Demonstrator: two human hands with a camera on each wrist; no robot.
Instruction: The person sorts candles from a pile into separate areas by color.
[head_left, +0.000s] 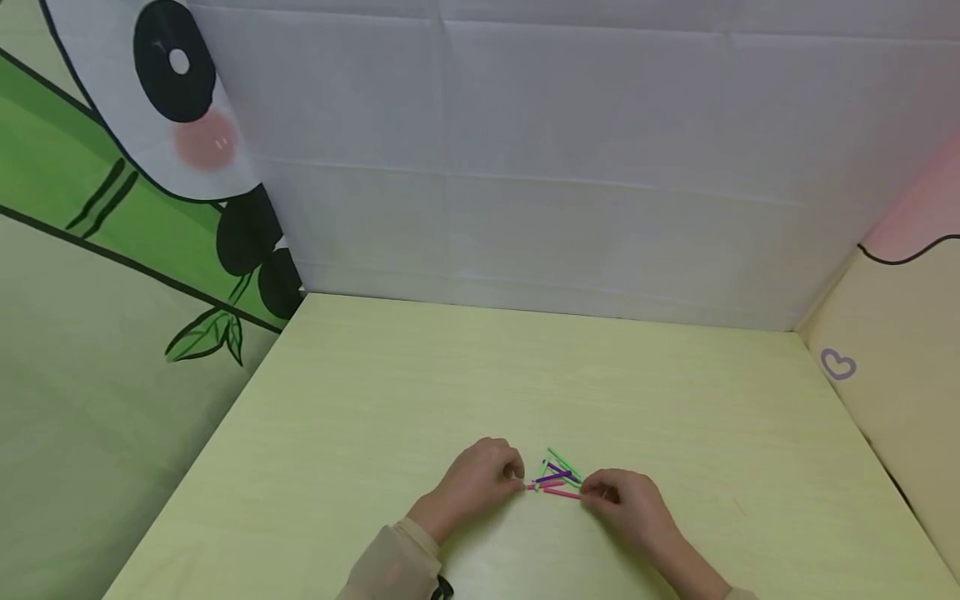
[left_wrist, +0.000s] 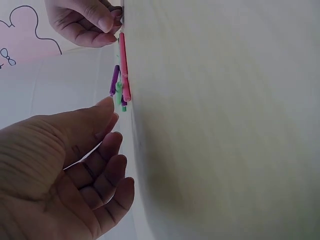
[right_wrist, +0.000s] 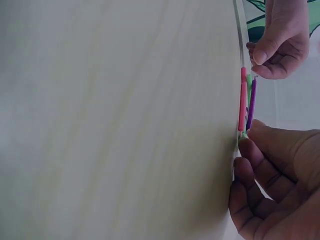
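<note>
A small loose pile of thin coloured candles lies on the table, with pink (head_left: 561, 493), purple (head_left: 553, 477) and green (head_left: 564, 458) ones crossing each other. My left hand (head_left: 483, 475) is at the pile's left end, thumb and forefinger close together beside the candle tips. In the left wrist view nothing shows between those fingertips (left_wrist: 106, 102). On the other side, my right hand (head_left: 626, 504) has thumb and forefinger at the right ends. The right wrist view shows a green candle end (right_wrist: 243, 134) between them, next to a pink and a purple candle (right_wrist: 252, 102).
The pale wood-look table (head_left: 420, 375) extends around the pile. A white cloth wall (head_left: 562, 167) rises along its far edge. Printed cloth with a green band (head_left: 142, 192) hangs at the left, and a cream panel (head_left: 900, 375) stands at the right.
</note>
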